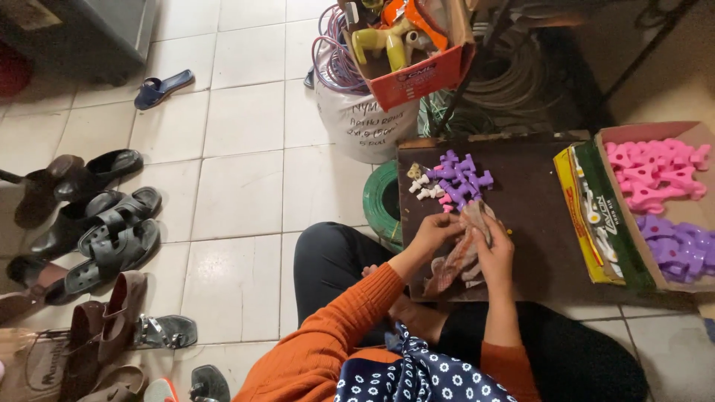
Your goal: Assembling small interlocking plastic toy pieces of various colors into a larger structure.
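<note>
Purple plastic fittings (458,177) are piling on the dark board (536,223), few beside the full carton (655,201). Left hand (436,229) and right hand (495,249) are pinching, seemingly, a brownish cloth (458,257).

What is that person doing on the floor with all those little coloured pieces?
A person in an orange sleeve sits on the white tiled floor at a dark wooden board. Both hands, the left hand and the right hand, hold a crumpled brownish cloth. Just beyond them lies a small pile of purple plastic pieces beside a few white ones. To the right, a cardboard box holds pink pieces and more purple ones.
</note>
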